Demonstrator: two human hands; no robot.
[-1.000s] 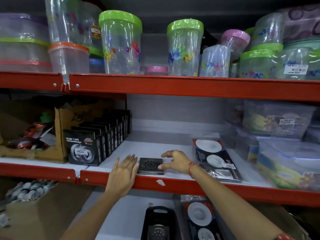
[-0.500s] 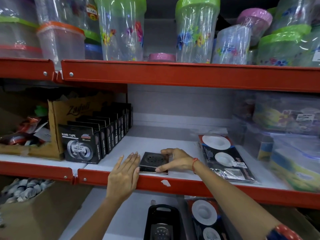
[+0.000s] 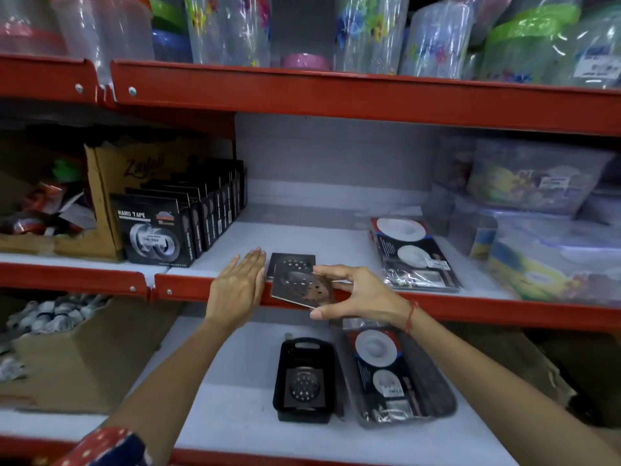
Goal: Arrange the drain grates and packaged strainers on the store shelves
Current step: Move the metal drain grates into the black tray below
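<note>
Red shelf (image 3: 208,290): 2 stacked drain grates at front edge. Right hand (image 3: 359,292) pinches top grate (image 3: 299,287), tilted; left hand (image 3: 237,289) flat, fingers together, beside lower grate (image 3: 287,262).

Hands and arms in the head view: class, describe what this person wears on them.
The right hand has a thin red thread tied at the wrist. The left hand wears nothing; a red, white-dotted sleeve with dark blue shows near that arm's elbow. Both forearms are bare.

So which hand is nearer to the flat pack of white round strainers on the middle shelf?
Right. The right hand, gripping the square metal drain grate, is just left of the strainer pack. The left hand lies flat beyond the grate, further left.
</note>
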